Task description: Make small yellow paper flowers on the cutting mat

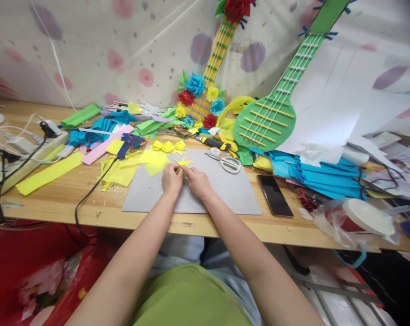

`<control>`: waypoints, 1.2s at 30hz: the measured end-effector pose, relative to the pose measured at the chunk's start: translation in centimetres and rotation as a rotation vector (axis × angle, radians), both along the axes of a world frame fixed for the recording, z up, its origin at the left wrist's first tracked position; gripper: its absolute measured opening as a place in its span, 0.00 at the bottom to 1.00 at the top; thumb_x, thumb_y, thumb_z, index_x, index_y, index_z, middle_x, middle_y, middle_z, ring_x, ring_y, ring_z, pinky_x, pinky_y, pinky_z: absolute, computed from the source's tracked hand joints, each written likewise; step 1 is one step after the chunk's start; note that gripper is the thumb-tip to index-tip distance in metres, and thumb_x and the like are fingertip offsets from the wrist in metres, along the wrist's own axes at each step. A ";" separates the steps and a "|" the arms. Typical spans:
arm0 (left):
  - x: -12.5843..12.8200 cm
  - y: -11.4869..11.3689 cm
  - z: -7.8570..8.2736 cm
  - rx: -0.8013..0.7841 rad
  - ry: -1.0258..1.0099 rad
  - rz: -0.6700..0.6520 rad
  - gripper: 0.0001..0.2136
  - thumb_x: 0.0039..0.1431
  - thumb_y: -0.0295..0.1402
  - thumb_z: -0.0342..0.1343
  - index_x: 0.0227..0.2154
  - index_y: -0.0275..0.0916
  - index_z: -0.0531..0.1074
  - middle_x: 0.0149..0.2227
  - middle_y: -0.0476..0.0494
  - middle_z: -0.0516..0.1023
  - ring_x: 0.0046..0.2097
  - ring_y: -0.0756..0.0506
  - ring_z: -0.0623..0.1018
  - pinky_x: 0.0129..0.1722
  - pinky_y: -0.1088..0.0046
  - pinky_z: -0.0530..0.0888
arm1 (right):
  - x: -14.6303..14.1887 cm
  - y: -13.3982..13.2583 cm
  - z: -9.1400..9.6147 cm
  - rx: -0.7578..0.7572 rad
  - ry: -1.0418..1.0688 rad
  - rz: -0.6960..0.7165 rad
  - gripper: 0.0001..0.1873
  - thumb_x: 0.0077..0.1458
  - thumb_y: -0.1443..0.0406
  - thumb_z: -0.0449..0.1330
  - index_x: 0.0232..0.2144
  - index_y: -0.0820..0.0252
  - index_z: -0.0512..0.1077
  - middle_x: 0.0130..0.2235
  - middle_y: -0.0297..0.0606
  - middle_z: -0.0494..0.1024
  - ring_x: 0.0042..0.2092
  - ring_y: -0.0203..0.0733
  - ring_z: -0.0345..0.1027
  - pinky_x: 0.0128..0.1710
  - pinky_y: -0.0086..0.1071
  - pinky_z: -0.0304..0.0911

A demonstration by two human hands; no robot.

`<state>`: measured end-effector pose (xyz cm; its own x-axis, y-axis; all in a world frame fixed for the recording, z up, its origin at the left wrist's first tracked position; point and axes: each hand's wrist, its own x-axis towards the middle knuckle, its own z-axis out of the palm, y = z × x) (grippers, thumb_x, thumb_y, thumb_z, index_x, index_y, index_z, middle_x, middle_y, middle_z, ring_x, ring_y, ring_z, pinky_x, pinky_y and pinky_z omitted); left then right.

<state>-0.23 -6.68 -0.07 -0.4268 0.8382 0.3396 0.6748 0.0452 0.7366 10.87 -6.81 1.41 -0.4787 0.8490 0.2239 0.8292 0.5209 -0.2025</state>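
Over the grey cutting mat (147, 199), my left hand (172, 178) and my right hand (197, 180) meet with fingertips pinched together. Between them they hold a small piece of yellow crepe paper (184, 162) with pointed tips spreading out above the fingers. Its lower part is hidden by my fingers. Just behind, several finished yellow paper flowers (168, 146) stand in a row. Cut yellow crepe sheets (152, 158) lie to the left of my left hand. White-handled scissors (229, 165) rest on the mat to the right of my right hand.
A blue glue gun (128, 144) with a black cord lies left of the mat. A phone (275, 195) is at the right. Behind stand a green paper instrument (266, 124) and a yellow one with flowers (213, 63). A power strip (31, 158) sits far left.
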 end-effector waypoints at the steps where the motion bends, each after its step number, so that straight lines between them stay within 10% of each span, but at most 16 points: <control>1: 0.0 0.0 0.0 -0.003 -0.004 -0.001 0.04 0.50 0.33 0.49 0.25 0.39 0.65 0.31 0.46 0.69 0.35 0.48 0.70 0.36 0.73 0.66 | 0.0 0.0 0.0 -0.003 0.000 0.001 0.25 0.56 0.69 0.40 0.55 0.50 0.55 0.43 0.38 0.70 0.40 0.38 0.66 0.37 0.28 0.60; 36: -1.3 1.4 -1.1 0.049 -0.513 -0.036 0.10 0.46 0.38 0.50 0.19 0.37 0.67 0.22 0.50 0.70 0.26 0.52 0.69 0.31 0.76 0.66 | 0.2 -0.2 -0.3 0.008 0.045 0.087 0.25 0.55 0.70 0.42 0.55 0.53 0.56 0.41 0.39 0.71 0.39 0.37 0.65 0.38 0.27 0.58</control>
<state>-1.58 -5.31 -1.14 -0.5202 0.8436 0.1332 0.2262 -0.0143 0.9740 11.06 -6.98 1.14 -0.5401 0.8025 0.2535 0.7708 0.5926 -0.2336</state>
